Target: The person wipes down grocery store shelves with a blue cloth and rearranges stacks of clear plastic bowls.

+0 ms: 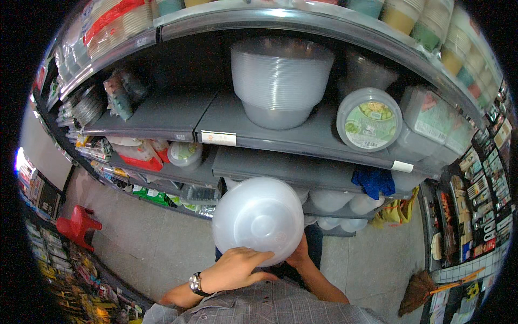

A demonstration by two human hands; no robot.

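Note:
A translucent plastic bowl (pixel 238 206) is held in front of my body, its rounded base turned up towards me. My right hand (pixel 298 252) grips it at the lower right edge, with some fingers hidden behind it. Across the near side of the bowl lies my left hand (pixel 238 268), its thumb and fingers apart and a wristwatch (pixel 196 282) on the wrist. Straight ahead, a tall stack of nested clear plastic bowls (pixel 283 81) stands on the grey shelf (pixel 259 135). To its right is a round lidded container (pixel 369 121) with a green label.
Clear boxes (pixel 425 117) fill the shelf's right end. Packs of paper cups (pixel 404 20) line the shelf above. Lower down are more bowls (pixel 332 200) and a blue cloth (pixel 373 182). A red plastic stool (pixel 79 227) stands left; a broom (pixel 419 289) is at the lower right.

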